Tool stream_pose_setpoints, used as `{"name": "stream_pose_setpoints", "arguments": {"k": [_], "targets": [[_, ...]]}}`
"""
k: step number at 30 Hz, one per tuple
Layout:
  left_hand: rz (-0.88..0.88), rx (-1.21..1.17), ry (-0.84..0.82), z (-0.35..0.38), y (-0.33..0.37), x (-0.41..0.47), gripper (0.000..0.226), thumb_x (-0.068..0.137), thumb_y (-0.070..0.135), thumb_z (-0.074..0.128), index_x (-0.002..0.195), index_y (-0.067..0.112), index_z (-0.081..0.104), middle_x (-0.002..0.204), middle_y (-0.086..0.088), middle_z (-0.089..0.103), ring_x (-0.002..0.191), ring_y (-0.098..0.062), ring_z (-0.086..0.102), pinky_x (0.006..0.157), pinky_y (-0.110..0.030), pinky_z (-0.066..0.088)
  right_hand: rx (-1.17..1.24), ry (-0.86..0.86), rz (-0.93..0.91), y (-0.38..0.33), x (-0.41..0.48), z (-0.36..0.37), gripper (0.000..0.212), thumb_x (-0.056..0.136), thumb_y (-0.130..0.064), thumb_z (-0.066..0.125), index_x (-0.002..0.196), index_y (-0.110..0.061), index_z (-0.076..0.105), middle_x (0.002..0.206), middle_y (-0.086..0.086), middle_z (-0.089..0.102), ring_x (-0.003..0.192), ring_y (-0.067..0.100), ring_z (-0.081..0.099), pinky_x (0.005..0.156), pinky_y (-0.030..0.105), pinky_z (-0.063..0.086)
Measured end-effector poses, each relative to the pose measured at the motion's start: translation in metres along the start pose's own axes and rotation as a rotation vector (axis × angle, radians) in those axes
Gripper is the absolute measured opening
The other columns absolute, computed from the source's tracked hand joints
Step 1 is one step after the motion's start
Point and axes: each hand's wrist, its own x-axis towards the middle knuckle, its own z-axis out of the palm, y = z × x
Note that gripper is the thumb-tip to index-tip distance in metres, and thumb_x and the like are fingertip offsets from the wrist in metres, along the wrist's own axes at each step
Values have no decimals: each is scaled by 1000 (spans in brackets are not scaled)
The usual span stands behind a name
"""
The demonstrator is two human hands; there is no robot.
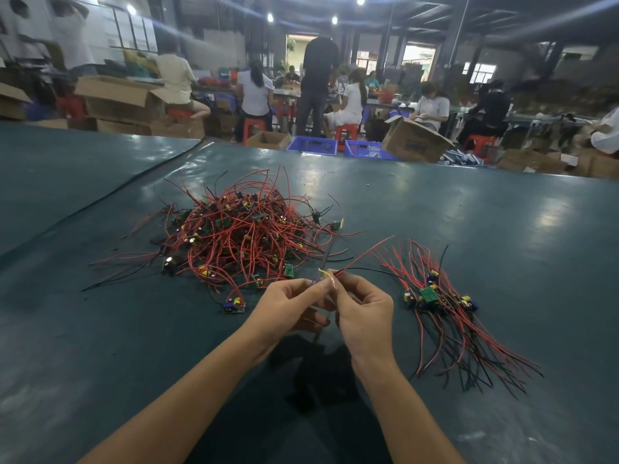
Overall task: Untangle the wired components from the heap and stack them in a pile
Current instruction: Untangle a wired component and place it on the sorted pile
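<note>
1. The heap [241, 229] lies just left of the frame's centre on the green table [100, 329]. It is a dense knot of red and black wires with small boards caught among them.
2. The pile [438, 299] lies at the right of the frame, well apart from the heap. Its boards are bunched together, and its wires trail down and to the right, roughly side by side.
3. Between the two, in the lower middle, the left hand [288, 306] and the right hand [365, 313] meet above the table. Both have curled fingers, and their fingertips pinch one component [322, 273]. It is blurred, with a yellow part showing at the pinch.
4. From the pinch a red wire runs up and right, and a black wire runs right toward the pile. Whether any of its wires is caught in the heap cannot be told.
5. Progress looks early. The pile holds only a handful of pieces and the heap looks several times fuller, so most of the work is left.
6. One loose board [234, 307] sits at the heap's lower edge, just clear of the tangle and near the left hand. It looks an easy pick.
7. The step in hand seems to be freeing or straightening this one component before it goes onto the pile.
8. Beyond the table, in the upper frame, people sit among cartons and blue crates [311, 145].
</note>
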Motion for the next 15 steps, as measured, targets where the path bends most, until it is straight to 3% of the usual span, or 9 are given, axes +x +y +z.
{"name": "stream_pose_setpoints", "arguments": {"k": [4, 7, 12, 15], "targets": [[59, 77, 31, 3, -1, -1, 18, 84, 33, 69, 84, 16, 76, 82, -8, 74, 64, -17, 68, 58, -23, 54, -26, 10, -28, 1, 0, -1, 16, 84, -1, 71, 76, -15, 73, 69, -3, 74, 63, 6, 69, 58, 16, 54], [46, 84, 54, 6, 2, -1, 23, 97, 13, 53, 84, 10, 71, 73, -6, 71, 58, -16, 66, 56, -24, 53, -62, 19, -44, 4, 0, 0, 14, 83, -4, 73, 75, -15, 73, 67, -5, 73, 60, 3, 67, 56, 14, 52], [152, 315, 85, 9, 2, -4, 28, 102, 17, 41, 90, 0, 61, 68, -2, 62, 60, -16, 60, 57, -27, 51, -35, 52, 7, 9, 2, 2, 18, 82, -8, 75, 68, -19, 75, 68, -3, 74, 61, 4, 67, 58, 15, 51], [213, 473, 96, 7, 0, -5, 26, 102, 20, 41, 81, 13, 55, 64, 7, 61, 61, -13, 59, 60, -30, 53, 34, 105, 146, 11, 6, 2, 22, 82, -13, 77, 62, -23, 76, 62, -6, 69, 50, 0, 57, 53, 17, 46]]}}
